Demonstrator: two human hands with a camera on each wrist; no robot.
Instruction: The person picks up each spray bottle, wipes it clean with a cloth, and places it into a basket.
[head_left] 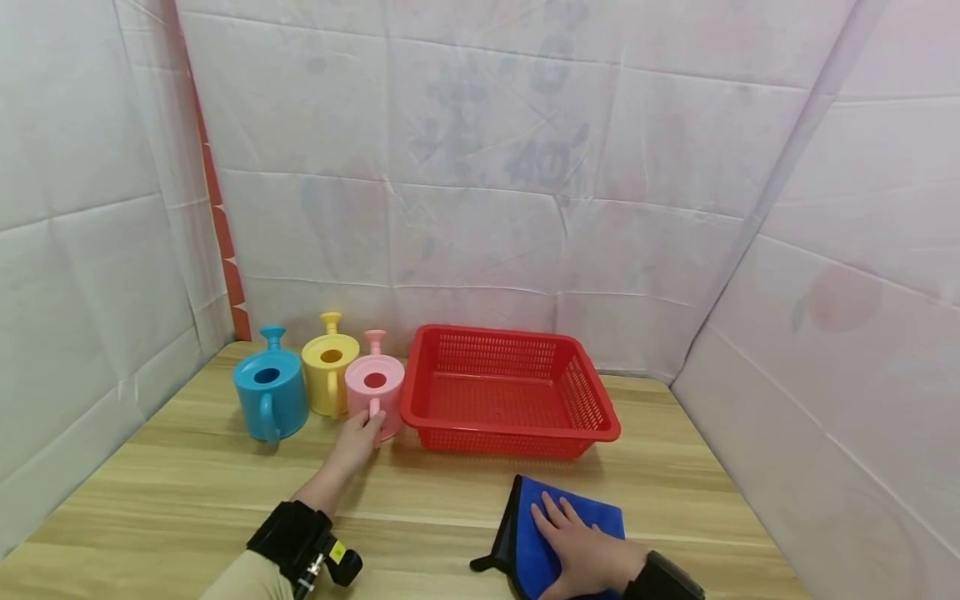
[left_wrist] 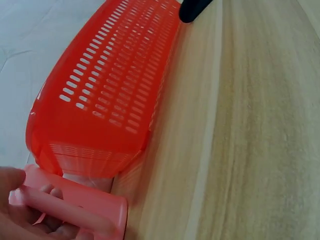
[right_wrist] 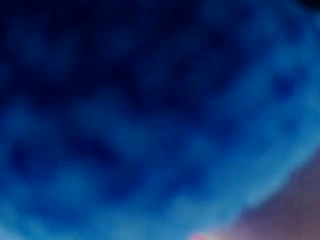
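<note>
My left hand [head_left: 360, 440] grips the handle of a pink watering can [head_left: 386, 367]. In the left wrist view the fingers [left_wrist: 47, 220] curl round that handle [left_wrist: 65, 209]. Left of it stand a yellow watering can [head_left: 317, 352] and a blue watering can [head_left: 251, 382], both upright with their handles toward me. At the front right, my right hand [head_left: 581, 550] rests with fingers spread on a folded blue cloth [head_left: 536, 554] with black edging and a black tab. That cloth [right_wrist: 150, 140] fills most of the right wrist view, blurred.
A red plastic basket [head_left: 510, 437] with slotted sides stands right of the pink can, close beside it. White sheeting [head_left: 480, 167] hangs behind and at both sides of the wood-grain table [head_left: 427, 517].
</note>
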